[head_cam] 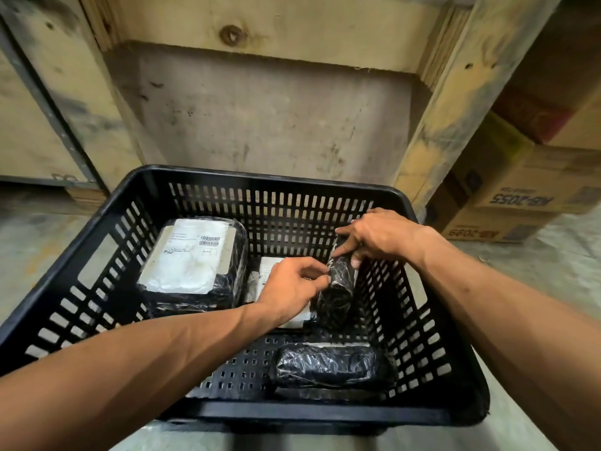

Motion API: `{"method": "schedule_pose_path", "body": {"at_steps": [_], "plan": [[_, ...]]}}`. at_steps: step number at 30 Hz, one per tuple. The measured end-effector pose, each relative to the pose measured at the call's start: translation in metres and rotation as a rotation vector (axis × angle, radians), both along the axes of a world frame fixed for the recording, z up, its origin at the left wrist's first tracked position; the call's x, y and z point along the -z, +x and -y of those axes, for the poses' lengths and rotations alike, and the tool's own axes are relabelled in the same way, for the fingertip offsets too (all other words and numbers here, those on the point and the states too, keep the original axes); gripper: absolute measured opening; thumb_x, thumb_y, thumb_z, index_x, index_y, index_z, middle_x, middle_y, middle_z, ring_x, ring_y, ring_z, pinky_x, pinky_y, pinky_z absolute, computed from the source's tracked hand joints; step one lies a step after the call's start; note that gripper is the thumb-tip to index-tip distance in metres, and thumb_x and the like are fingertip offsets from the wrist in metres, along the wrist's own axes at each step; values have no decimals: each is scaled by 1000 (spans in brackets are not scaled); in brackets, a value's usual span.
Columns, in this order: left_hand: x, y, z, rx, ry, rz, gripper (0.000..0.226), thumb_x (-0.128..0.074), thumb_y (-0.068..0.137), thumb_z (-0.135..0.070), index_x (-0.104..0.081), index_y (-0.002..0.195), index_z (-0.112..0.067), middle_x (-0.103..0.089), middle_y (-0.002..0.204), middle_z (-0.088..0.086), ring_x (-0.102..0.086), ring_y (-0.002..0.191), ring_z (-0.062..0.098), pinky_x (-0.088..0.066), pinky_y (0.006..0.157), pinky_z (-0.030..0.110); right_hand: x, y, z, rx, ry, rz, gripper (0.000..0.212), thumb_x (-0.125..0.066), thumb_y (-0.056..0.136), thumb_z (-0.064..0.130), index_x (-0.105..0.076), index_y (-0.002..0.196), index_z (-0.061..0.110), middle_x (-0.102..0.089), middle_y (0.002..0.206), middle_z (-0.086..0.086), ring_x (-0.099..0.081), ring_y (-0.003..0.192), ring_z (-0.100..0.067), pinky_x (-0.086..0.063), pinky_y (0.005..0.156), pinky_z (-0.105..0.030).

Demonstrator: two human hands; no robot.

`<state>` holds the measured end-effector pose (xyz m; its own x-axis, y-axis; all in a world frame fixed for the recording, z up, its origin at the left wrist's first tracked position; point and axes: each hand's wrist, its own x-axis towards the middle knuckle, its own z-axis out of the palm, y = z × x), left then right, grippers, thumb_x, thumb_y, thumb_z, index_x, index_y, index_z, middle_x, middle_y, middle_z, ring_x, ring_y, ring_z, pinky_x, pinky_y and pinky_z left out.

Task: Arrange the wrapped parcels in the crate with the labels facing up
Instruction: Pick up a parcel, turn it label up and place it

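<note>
So, black crate mid-frame, both hands pinching upright narrow parcel right of center, left hand, right hand, big label-up parcel at left, another parcel lower center.

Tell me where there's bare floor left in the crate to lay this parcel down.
Bare floor lies at the near left, between the big labelled parcel and the near parcel. The middle right is crowded: both the left hand and right hand hold the upright parcel there.
</note>
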<state>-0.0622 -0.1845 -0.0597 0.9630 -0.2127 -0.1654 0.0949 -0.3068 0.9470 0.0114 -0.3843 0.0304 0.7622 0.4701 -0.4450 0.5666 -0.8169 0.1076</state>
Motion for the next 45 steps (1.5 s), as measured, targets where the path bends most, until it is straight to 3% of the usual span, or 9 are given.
{"method": "schedule_pose_path", "body": {"at_steps": [5, 8, 12, 18, 24, 27, 32, 39, 45], "plan": [[-2, 0, 3, -20, 27, 20, 49, -93, 63, -45, -69, 102, -27, -75, 96, -9, -71, 87, 8, -56, 72, 18, 2, 0, -7, -40, -21, 63, 44, -61, 99, 49, -53, 141, 59, -51, 157, 13, -48, 143, -18, -25, 112, -49], [4, 0, 2, -46, 12, 10, 48, -94, 66, -29, -64, 103, -25, -72, 102, -6, -70, 84, 12, -57, 65, 22, 8, -1, -13, -7, 61, 93, 42, -61, 100, 47, -55, 140, 56, -59, 150, 11, -52, 137, -23, -29, 113, -48], [3, 6, -2, -99, -171, -82, 29, -90, 70, -1, -72, 91, -12, -74, 98, 10, -66, 87, 23, -58, 83, 38, 15, 4, -10, 124, 228, 58, 43, -71, 88, 58, -65, 131, 53, -63, 144, 15, -52, 137, -18, -35, 106, -38], [-6, 14, -11, -121, -230, -85, 27, -87, 71, 3, -76, 68, -21, -76, 71, 2, -67, 67, 17, -59, 64, 37, 23, 4, -2, 324, 630, -95, 34, -81, 88, 36, -78, 122, 35, -66, 141, 3, -52, 135, -14, -27, 92, 1], [-34, 23, -48, -88, -293, -45, 20, -88, 69, -4, -79, 78, -20, -80, 81, 5, -75, 70, 13, -61, 58, 30, 4, -4, -1, 462, 912, -203, 40, -86, 83, 34, -77, 121, 39, -60, 124, 26, -53, 106, 22, -29, 82, 6], [-53, 25, -73, -85, -338, -31, 22, -90, 62, -15, -80, 80, -20, -79, 80, 5, -74, 68, 15, -61, 59, 29, -4, -13, -6, 508, 1067, -214, 52, -89, 79, 32, -73, 127, 44, -61, 118, 36, -51, 99, 34, -35, 83, 1], [-75, 24, -102, -134, -414, 45, 14, -81, 79, -12, -82, 90, -21, -78, 83, 1, -70, 68, 9, -57, 63, 26, -3, -34, -38, 499, 1340, -225, 52, -82, 89, 18, -68, 137, 30, -70, 126, 18, -68, 107, 10, -54, 82, -11], [-88, 12, -116, -40, -527, 130, 58, -81, 84, -15, -65, 130, -47, -72, 126, -11, -68, 113, 5, -56, 87, 19, -10, -40, -78, 561, 1569, -56, 44, -82, 88, 17, -72, 127, 36, -72, 125, 16, -67, 115, 2, -54, 100, -23], [-90, 14, -128, -177, -424, 226, 32, -73, 90, -2, -82, 100, -31, -80, 105, -8, -72, 103, 13, -56, 83, 17, -11, -52, -92, 590, 1550, -21, 49, -82, 88, 26, -69, 134, 34, -71, 125, 19, -63, 125, -2, -49, 108, -24]]}}
